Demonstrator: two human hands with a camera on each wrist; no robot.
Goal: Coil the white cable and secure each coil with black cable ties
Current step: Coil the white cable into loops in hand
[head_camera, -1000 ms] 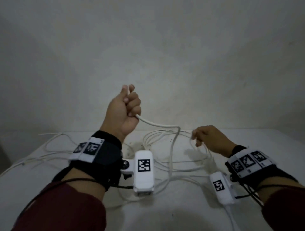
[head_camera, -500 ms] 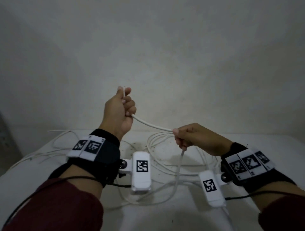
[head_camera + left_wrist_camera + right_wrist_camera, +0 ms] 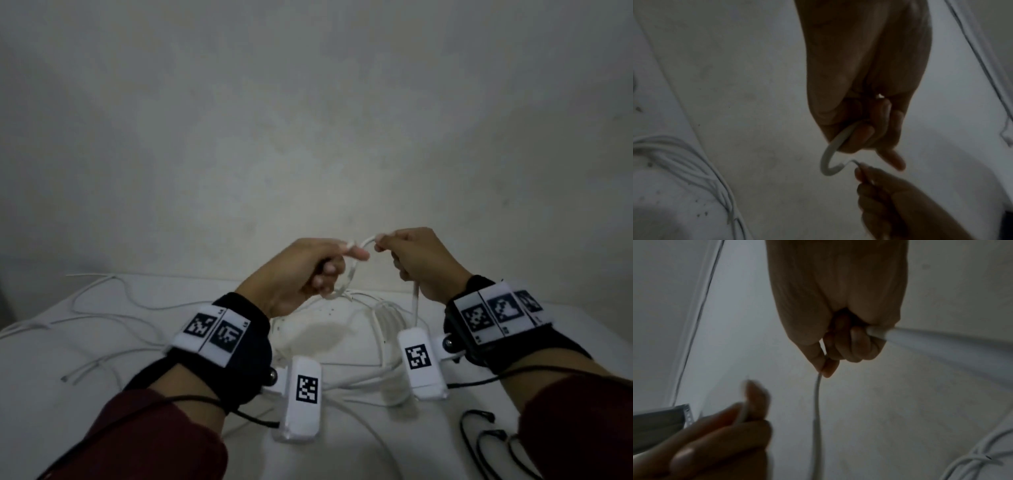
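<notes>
Both hands are raised close together above the table, each holding the white cable (image 3: 350, 277). My left hand (image 3: 318, 267) grips it in curled fingers, and a small loop hangs from that fist (image 3: 829, 155). My right hand (image 3: 407, 257) pinches the cable between thumb and forefinger, with a length trailing down from it (image 3: 816, 402). More white cable lies in loose loops (image 3: 383, 318) on the table under the hands. Black cable ties (image 3: 479, 431) lie at the table's near right, by my right forearm.
The white table (image 3: 44, 394) stands against a plain wall (image 3: 308, 120). Thin white cable strands (image 3: 102, 308) spread over its left side. Loose cable strands also show at the left of the left wrist view (image 3: 684, 162).
My left hand has come down and turned over, and my right hand has risen to meet it. The cable span between them has shortened into a small loop.
</notes>
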